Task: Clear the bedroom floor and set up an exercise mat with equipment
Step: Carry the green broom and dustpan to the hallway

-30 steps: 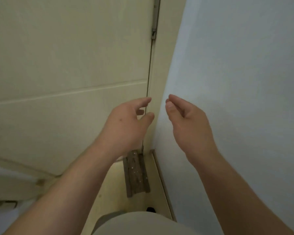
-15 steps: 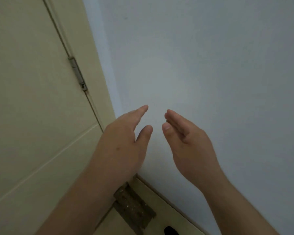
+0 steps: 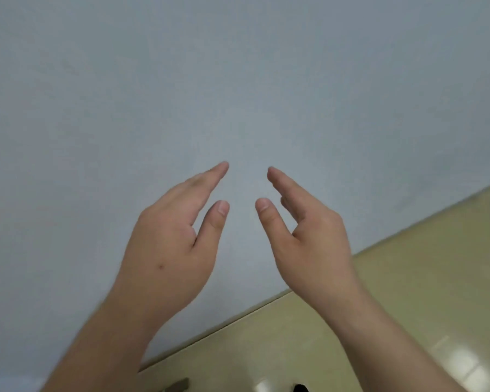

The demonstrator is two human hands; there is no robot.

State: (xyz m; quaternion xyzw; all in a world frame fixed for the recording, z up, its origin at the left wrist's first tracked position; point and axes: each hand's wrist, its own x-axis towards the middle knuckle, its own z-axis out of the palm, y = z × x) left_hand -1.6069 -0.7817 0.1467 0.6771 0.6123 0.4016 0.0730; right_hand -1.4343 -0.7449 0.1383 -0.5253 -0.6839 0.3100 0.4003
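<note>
My left hand (image 3: pixel 176 239) and my right hand (image 3: pixel 309 236) are raised side by side in front of a plain pale wall (image 3: pixel 238 80). Both hold nothing, with fingers straight and thumbs apart, palms turned toward each other. A narrow gap separates the fingertips. No mat or exercise equipment is in view.
Beige tiled floor (image 3: pixel 408 306) runs along the foot of the wall at the lower right. A brown edge of a wooden piece (image 3: pixel 178 386) and a small dark object (image 3: pixel 300 388) show at the bottom border.
The view has swung right, away from the door and its hinge, which have left the frame. More floor now shows at the right. Both hands stay raised and empty.
</note>
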